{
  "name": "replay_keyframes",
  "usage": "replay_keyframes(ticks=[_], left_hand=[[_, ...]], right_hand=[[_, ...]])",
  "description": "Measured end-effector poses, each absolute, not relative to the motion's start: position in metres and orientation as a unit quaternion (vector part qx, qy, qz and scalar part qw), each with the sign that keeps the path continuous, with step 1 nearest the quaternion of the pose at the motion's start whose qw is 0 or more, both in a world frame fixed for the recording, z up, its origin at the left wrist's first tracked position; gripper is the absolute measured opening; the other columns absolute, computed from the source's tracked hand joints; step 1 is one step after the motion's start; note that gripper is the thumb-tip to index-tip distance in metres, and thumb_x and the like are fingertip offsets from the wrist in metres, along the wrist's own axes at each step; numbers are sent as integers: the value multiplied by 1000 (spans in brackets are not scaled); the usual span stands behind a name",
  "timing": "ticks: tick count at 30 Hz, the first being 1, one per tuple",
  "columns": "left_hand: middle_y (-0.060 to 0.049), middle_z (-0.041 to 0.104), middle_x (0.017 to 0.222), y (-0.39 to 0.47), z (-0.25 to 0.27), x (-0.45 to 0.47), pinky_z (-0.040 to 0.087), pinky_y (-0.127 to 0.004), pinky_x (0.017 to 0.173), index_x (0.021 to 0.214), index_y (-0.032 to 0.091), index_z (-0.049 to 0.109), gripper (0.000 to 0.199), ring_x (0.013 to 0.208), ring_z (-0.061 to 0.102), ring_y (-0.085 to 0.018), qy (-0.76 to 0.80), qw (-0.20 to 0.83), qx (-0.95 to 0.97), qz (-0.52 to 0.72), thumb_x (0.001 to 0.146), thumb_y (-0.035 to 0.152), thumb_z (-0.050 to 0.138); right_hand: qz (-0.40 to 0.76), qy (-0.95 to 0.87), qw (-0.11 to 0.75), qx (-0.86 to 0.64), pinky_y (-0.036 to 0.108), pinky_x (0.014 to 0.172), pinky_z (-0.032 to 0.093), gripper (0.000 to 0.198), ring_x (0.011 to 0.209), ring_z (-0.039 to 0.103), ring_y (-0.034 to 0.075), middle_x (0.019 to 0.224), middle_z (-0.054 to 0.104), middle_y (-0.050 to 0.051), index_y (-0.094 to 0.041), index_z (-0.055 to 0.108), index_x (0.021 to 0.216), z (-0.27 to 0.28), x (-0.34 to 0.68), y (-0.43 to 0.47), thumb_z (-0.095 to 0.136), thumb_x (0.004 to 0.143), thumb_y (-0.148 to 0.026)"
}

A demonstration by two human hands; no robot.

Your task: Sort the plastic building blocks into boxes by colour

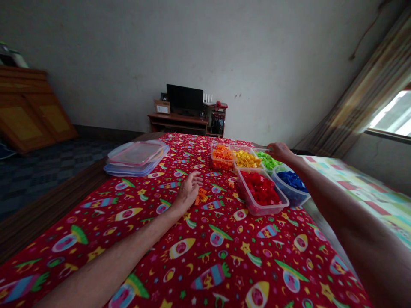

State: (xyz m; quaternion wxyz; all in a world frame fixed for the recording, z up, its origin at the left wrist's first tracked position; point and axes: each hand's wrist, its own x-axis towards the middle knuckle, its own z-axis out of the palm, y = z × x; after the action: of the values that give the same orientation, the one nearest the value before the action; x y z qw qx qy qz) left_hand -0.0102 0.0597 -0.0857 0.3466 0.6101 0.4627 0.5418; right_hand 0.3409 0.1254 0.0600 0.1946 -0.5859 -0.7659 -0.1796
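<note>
My left hand [189, 188] rests on the red patterned cloth with its fingers loosely apart, holding nothing that I can see. Right beside its fingertips lie a few orange building bricks [201, 195] and a small yellow piece [204, 199]. My right hand [278, 150] reaches out over the far side of the box of green bricks [268, 161]; its fingers are too small and partly hidden to read. Near it stand a box of yellow bricks [246, 159], a box of orange bricks [222, 157], a box of red bricks [260, 188] and a round tub of blue bricks [291, 181].
Stacked plastic lids [136, 157] lie at the table's left edge. One loose orange brick [231, 185] sits left of the red box. Beyond the table are a desk with a monitor [185, 100] and a wooden cabinet [32, 109]. A checkered cover [362, 188] spreads out at right.
</note>
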Motion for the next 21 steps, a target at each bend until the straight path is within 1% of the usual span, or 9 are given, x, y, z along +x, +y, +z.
replay_keyframes(ticks=[2,4,7,9,10,12,15,18,21], left_hand=[[-3,63,91,61,-88,-9,54,-31,74,110,18,52,43,77,66,-14,464,351,607,541,68,11,46],[-3,64,91,63,-90,-7,54,-31,75,110,18,52,43,77,66,-14,465,355,605,540,69,12,46],[-6,65,94,63,-87,-12,53,-32,79,111,16,53,40,82,66,-16,479,363,605,522,71,16,49],[-8,66,102,62,-78,-21,52,-32,84,111,16,55,37,95,65,-19,461,394,645,466,75,23,52],[-9,66,107,61,-72,-27,51,-32,87,112,17,56,37,102,63,-20,437,417,679,418,77,27,54],[-8,65,116,59,-59,-40,48,-31,91,116,19,58,40,111,59,-22,377,448,754,297,79,35,58],[-6,64,123,58,-44,-54,45,-29,93,120,21,59,48,112,58,-23,333,399,838,166,76,39,64],[-6,66,117,61,-44,-56,46,-28,89,113,21,64,45,106,61,-24,343,337,862,159,73,40,65],[-6,71,102,64,-52,-53,49,-27,81,105,21,69,37,93,65,-23,365,324,850,200,73,39,64]], right_hand=[[-170,-767,187,-590,26,58,34,24,64,58,14,77,70,18,-2,72,98,59,325,122,58,85,-17],[-145,-786,179,-574,23,59,35,23,64,57,12,79,70,11,-10,70,101,56,299,112,55,87,-19],[-81,-864,161,-470,21,58,34,21,60,51,9,74,67,4,-13,69,91,45,250,87,49,85,-10],[-47,-896,133,-420,21,55,31,21,54,44,7,64,60,1,-12,66,78,33,221,66,47,85,-8],[-33,-904,125,-407,21,54,30,20,53,41,7,63,58,0,-12,65,77,27,208,55,47,85,-8],[-17,-913,114,-392,22,55,30,18,53,40,7,63,57,0,-12,64,78,12,187,35,49,88,-13],[-12,-906,98,-412,25,57,32,20,60,48,11,70,62,5,-12,65,83,-11,166,12,54,91,-26],[-25,-892,100,-440,27,63,37,26,73,57,17,86,66,12,-11,65,94,-30,151,2,55,91,-35],[-19,-893,116,-434,28,68,40,27,82,60,19,95,66,13,-11,62,106,-39,145,2,50,93,-31]])
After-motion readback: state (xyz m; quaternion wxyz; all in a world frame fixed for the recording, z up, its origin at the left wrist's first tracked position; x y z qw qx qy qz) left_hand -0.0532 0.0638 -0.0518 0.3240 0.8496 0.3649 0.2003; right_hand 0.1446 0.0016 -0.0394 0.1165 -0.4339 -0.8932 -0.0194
